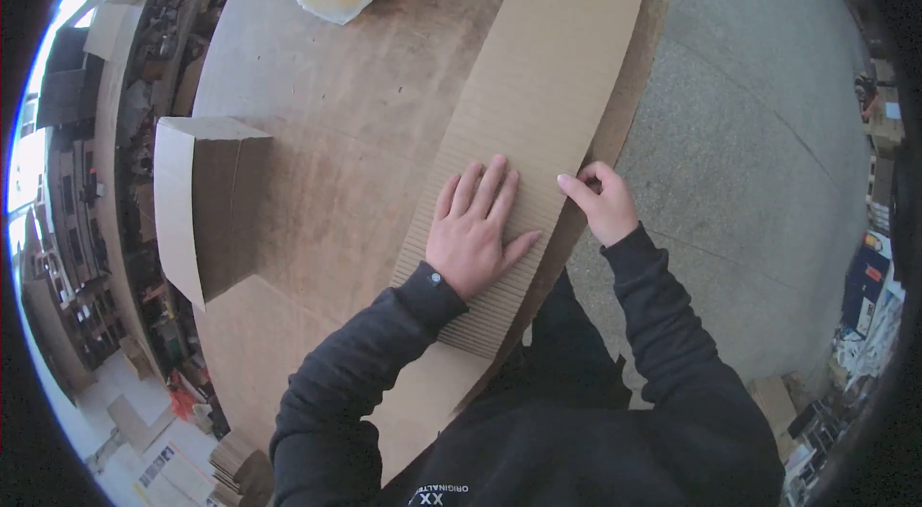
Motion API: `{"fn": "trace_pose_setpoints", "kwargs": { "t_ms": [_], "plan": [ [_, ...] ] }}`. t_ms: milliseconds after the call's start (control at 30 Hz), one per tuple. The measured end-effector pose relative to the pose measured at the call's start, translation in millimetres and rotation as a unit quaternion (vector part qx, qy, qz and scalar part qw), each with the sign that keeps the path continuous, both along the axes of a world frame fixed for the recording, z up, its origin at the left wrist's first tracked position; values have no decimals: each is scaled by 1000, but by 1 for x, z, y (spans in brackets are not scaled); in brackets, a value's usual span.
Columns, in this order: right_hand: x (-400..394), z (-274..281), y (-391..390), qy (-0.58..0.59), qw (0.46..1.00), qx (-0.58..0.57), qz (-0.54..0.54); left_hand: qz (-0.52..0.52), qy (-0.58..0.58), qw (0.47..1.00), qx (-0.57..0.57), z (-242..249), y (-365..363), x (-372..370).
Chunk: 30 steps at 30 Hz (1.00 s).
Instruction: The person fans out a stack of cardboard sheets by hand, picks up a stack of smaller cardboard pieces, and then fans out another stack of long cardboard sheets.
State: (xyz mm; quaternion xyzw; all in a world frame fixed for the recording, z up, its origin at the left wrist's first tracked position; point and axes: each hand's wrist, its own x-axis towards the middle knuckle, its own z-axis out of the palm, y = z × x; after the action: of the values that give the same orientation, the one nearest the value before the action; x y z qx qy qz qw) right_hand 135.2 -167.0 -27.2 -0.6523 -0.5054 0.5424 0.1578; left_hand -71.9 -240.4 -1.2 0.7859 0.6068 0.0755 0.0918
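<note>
Corrugated cardboard strip (547,65), on worktop (355,123), running toward one o'clock. Left hand (473,233): flat atop it, fingers spread. Right hand (607,205): curled at its three-o'clock edge; whether gripping, cannot tell.

Setting appeared to be a workshop — grey concrete floor (740,113) underfoot, a broad wooden worktable (355,104) bearing a long corrugated cardboard strip (552,75); cluttered shelving (113,152) lined the left, stacked cardboard (240,469) nearby.
</note>
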Motion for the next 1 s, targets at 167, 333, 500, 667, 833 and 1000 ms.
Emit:
{"fn": "trace_pose_setpoints", "kwargs": {
  "t_ms": [167,333,500,667,833,1000],
  "plan": [
    [0,-2,0,-3,1000,10,5,0,-2,1000,5,-1,-1,0],
    [0,3,-3,-2,1000,-10,21,-2,-4,1000,18,-3,-3,-1],
    [-1,-3,-7,12,1000,-6,15,-7,-19,999,34,-3,-4,-1],
    [-1,-2,-6,6,1000,-4,22,-12,-15,999,28,-2,-8,-3],
    [-1,-4,-7,-7,1000,-5,26,-15,-10,999,28,0,-11,-4],
    [-1,-3,-13,-8,999,11,36,-16,-15,1000,11,-2,-11,-5]
  ]
}}
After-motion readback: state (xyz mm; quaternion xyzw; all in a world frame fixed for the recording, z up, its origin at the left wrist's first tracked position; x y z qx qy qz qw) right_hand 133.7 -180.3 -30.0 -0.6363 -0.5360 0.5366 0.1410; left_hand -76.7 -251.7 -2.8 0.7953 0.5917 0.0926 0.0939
